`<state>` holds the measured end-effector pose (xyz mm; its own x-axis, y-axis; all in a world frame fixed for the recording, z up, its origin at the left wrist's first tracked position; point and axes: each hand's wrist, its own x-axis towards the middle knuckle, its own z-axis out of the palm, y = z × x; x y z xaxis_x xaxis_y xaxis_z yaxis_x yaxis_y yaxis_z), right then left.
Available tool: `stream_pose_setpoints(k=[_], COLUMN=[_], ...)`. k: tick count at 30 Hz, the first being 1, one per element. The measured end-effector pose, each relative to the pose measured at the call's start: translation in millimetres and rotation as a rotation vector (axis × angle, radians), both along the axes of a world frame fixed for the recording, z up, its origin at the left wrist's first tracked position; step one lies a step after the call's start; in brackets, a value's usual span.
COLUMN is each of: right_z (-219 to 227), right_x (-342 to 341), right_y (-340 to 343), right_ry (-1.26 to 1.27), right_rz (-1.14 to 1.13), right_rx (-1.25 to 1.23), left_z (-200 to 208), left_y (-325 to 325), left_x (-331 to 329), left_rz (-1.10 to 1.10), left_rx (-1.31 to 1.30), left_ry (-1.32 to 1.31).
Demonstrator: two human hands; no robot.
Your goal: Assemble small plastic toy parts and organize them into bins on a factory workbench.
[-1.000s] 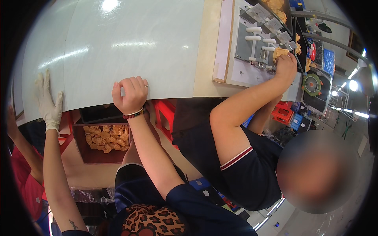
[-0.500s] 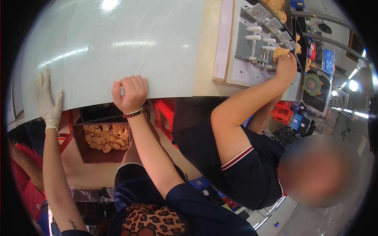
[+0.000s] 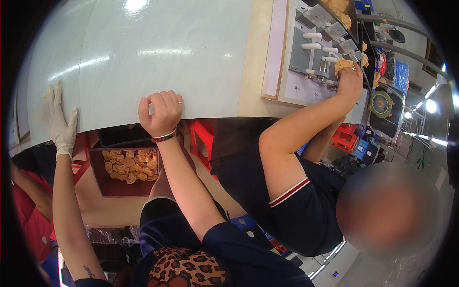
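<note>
My left hand (image 3: 62, 119), in a pale glove, lies at the left front edge of the glossy white tabletop (image 3: 153, 81). Its fingers are stretched and spread, and it holds nothing. At the middle of the front edge rests my right hand (image 3: 161, 112), bare, with a ring and beaded bracelets on the wrist. Its fingers curl into a loose fist with the thumb a little apart, and no object shows in it. Below the tabletop, between my forearms, a dark red bin (image 3: 128, 190) holds several tan, irregular pieces (image 3: 131, 165).
On the right, a co-worker's hand (image 3: 351, 81) touches a tan piece (image 3: 343, 64) at a grey fixture with white-handled clamps (image 3: 311, 46). More tan pieces (image 3: 338, 8) lie behind it. A red stool (image 3: 203, 141) stands under the table, and a small green fan (image 3: 380, 104) is farther right.
The whole view has shifted very slightly. Both my hands keep their places and poses on the tabletop, and the co-worker's hand stays at the fixture.
</note>
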<state>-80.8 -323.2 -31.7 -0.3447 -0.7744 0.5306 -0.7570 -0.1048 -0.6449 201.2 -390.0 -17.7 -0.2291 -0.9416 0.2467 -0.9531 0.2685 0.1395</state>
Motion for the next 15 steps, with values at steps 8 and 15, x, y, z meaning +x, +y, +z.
stream_pose_setpoints(k=[8, 15], right_z=[-0.8, -1.5], right_x=[-0.3, -1.6], right_y=[-1.3, -1.7], right_ry=[0.004, 0.006], right_rz=[-0.002, -0.001], right_rx=[-0.002, -0.003], left_z=[0.8, 2.2], left_y=[-1.1, -1.0], left_x=[-1.4, -4.1], left_rz=[0.007, 0.014], left_rx=[0.008, 0.020], left_ry=[0.008, 0.017])
